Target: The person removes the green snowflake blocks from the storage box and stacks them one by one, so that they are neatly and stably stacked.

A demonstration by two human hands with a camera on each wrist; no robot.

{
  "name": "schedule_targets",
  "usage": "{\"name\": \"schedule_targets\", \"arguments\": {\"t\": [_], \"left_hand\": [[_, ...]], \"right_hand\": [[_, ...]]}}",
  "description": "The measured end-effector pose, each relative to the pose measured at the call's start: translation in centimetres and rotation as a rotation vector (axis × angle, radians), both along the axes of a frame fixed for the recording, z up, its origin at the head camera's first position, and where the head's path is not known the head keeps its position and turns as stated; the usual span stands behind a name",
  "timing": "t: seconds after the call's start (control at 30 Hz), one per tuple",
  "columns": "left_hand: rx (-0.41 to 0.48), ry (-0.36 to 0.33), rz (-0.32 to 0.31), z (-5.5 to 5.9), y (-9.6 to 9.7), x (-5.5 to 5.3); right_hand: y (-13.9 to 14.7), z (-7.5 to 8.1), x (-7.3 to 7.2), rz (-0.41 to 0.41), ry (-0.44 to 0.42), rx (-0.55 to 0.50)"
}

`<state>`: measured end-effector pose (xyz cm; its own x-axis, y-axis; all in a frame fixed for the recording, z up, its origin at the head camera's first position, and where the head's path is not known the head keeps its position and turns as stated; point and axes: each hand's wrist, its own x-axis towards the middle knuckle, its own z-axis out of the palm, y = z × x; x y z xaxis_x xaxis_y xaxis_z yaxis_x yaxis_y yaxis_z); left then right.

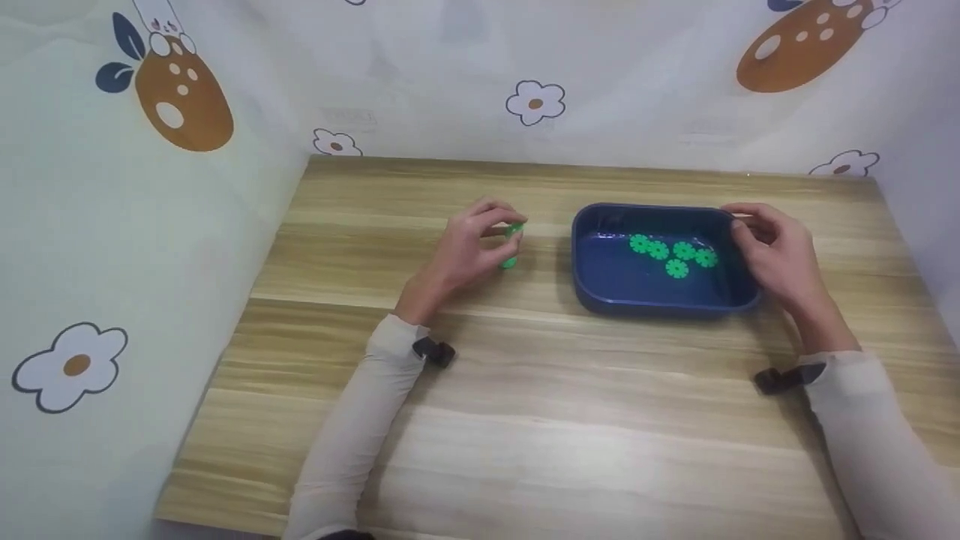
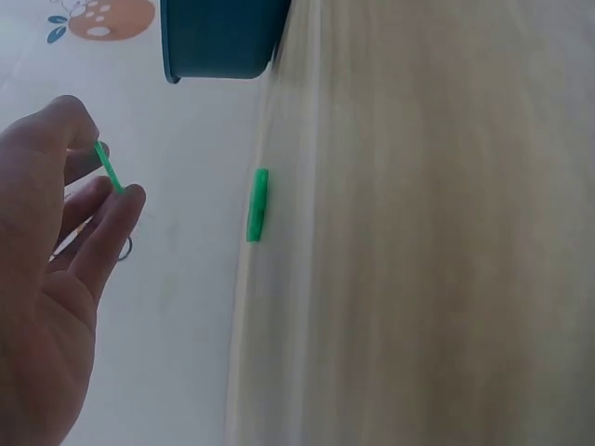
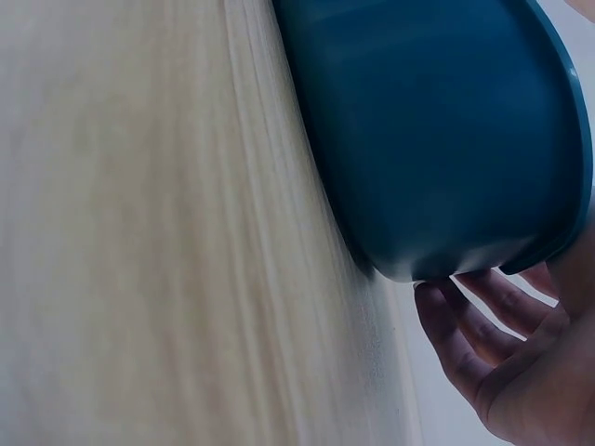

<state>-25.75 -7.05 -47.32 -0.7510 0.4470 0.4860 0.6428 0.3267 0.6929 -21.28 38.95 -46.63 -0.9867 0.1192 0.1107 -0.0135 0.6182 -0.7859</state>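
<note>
My left hand [image 1: 478, 244] pinches a thin green notched disc [image 2: 109, 167] between thumb and fingertips, above the table. Below it another green disc [image 2: 257, 204] lies on the wood, seen nearly edge-on in the left wrist view; in the head view the hand partly covers both. A dark blue rectangular box [image 1: 637, 306] stands to the right of that hand. Several green flower-like discs [image 1: 677, 268] lie on its floor. On the box's right end, my right hand [image 1: 780, 251] grips the rim, thumb over the edge and fingers against the outer wall.
The wood-grain table [image 1: 540, 405] reaches back to a pale wall covering [image 1: 450, 82] printed with flowers and orange shapes. A similar covering [image 1: 150, 247] runs along the left side. Black wrist devices [image 1: 435, 351] sit at both sleeve cuffs.
</note>
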Motion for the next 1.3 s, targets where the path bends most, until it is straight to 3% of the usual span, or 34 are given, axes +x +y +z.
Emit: {"name": "schedule_targets", "arguments": {"t": [0.13, 0.4, 0.53, 0.9, 1.3], "left_hand": [[-0.086, -0.049, -0.014, -0.2, -0.5, -0.2], [-0.353, -0.058, -0.053, -0.5, -1.3, -0.6], [-0.427, -0.09, -0.08, -0.6, -1.4, -0.9], [-0.439, -0.16, -0.107, -0.8, -1.6, -1.0], [-0.453, -0.122, -0.091, -0.7, -1.5, -0.9]], "right_hand": [[0.0, -0.3, 0.0, -0.01, 0.017, 0.001], [-0.2, -0.2, 0.0, -0.011, 0.014, -0.008], [-0.2, 0.0, 0.0, -0.009, 0.0, 0.0], [0.1, 0.1, 0.2, -0.008, -0.028, 0.0], [0.1, -0.4, -0.1, -0.012, 0.04, -0.016]]}}
